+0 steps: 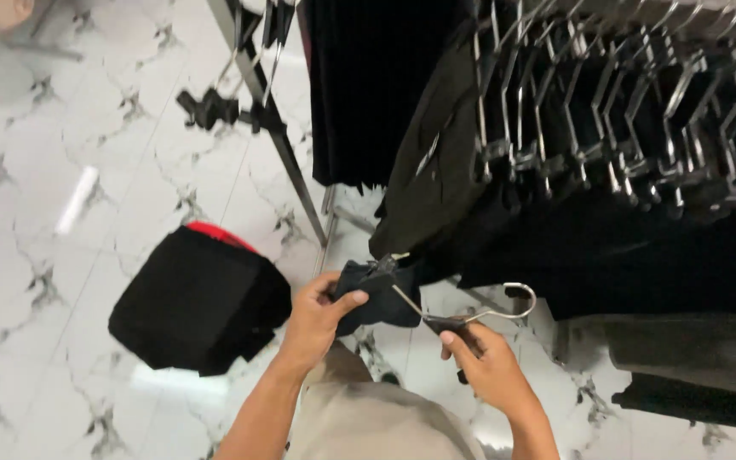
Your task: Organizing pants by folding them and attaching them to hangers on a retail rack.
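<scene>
I see the dark cloth [376, 298] bunched low in the middle, near me, with my left hand [315, 319] pinched on its left edge, thumb over the top. It looks soft and light; I judge it will sag and slide unless gripped by a fold close to the clip. My right hand [487, 366] is closed round the dark end of a clip hanger [470, 317], whose metal hook curls to the right. The hanger seems stiff and thin, best held at its bar. Just beyond hangs a row of black garments [572, 247] on metal hangers along a rack [283, 145]. To the left, on the marble floor [61, 255], lies a black stack [202, 298] with a red edge.
</scene>
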